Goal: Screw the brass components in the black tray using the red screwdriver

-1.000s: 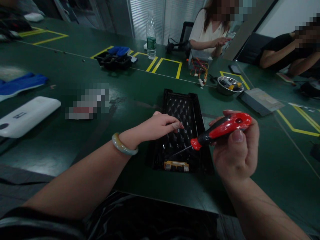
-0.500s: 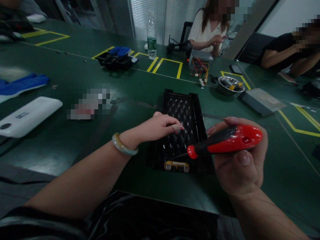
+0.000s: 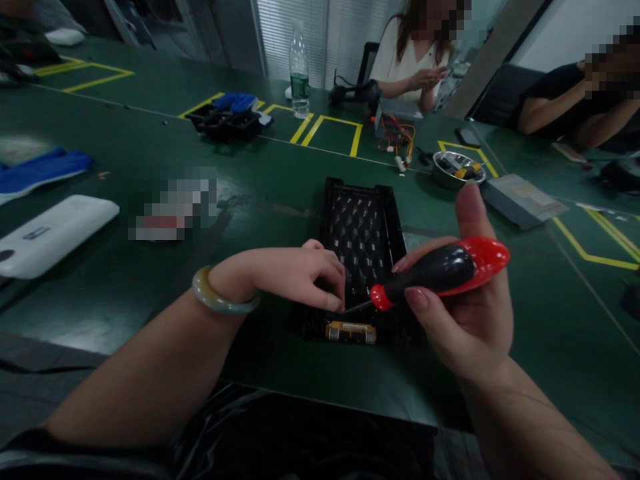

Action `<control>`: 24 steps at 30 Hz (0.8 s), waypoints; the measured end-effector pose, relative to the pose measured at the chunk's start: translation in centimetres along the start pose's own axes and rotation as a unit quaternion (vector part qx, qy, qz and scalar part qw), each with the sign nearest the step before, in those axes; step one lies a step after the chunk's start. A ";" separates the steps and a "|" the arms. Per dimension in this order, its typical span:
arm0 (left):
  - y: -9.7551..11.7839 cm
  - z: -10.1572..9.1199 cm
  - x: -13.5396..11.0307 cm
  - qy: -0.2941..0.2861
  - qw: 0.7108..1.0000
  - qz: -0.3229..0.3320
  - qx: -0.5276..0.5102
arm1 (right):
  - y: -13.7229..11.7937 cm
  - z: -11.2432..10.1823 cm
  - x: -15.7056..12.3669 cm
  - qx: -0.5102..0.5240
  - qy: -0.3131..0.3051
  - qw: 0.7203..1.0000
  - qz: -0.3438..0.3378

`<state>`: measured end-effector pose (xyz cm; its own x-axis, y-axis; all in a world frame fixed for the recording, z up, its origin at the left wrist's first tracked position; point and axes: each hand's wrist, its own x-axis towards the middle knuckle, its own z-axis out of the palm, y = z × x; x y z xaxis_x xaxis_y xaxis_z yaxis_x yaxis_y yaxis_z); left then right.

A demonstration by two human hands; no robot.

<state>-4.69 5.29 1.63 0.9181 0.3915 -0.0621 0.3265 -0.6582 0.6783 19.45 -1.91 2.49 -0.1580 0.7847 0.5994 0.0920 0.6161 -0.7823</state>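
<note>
A black plastic casing (image 3: pixel 356 243) with a patterned, glinting inner surface lies on the green table in front of me. Along its near end sits a small yellowish circuit board (image 3: pixel 351 331). My right hand (image 3: pixel 475 320) holds a screwdriver (image 3: pixel 435 275) with a red and black handle, its thin shaft pointing left, low over the near part of the casing. At the shaft's tip, the curled fingers of my left hand (image 3: pixel 305 277) are closed together over the casing's near left part. Whatever they pinch is hidden. A bangle circles my left wrist.
Leftward lie a white device (image 3: pixel 55 233) and a blue glove (image 3: pixel 45 172). Farther back stand a black tray (image 3: pixel 225 125) and a water bottle (image 3: pixel 300 80). A metal bowl (image 3: pixel 457 170) with tools and a flat grey box (image 3: pixel 525 200) are at right. Two people sit across the table.
My left hand has drawn back toward the casing's near end, its fingers curling in at the screwdriver's tip. My right hand has shifted its grip, turning the handle, with a finger now raised.
</note>
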 end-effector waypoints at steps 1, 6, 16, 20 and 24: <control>0.0 0.1 0.0 -0.004 1.000 0.003 -0.003 | -0.1 0.0 0.1 0.000 -0.032 0.999 -0.019; -0.3 0.4 0.2 -0.018 1.000 0.006 0.016 | -0.1 0.1 0.5 0.033 -0.090 0.993 -0.062; 0.0 0.6 0.3 -0.050 0.997 -0.015 0.057 | 0.3 -0.3 0.4 0.035 -0.077 0.996 -0.035; 0.3 0.7 0.4 -0.052 0.996 -0.040 0.061 | 0.6 -0.1 0.4 0.036 -0.073 0.995 -0.055; 0.2 0.8 0.4 -0.044 0.996 -0.036 0.062 | 1.0 0.0 0.5 0.041 -0.042 0.996 -0.071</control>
<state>-4.09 4.81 1.15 0.9061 0.3850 -0.1752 0.4116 -0.7074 0.5745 19.48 -0.86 2.04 -0.2456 0.6788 0.6921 -0.0182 0.7106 -0.7034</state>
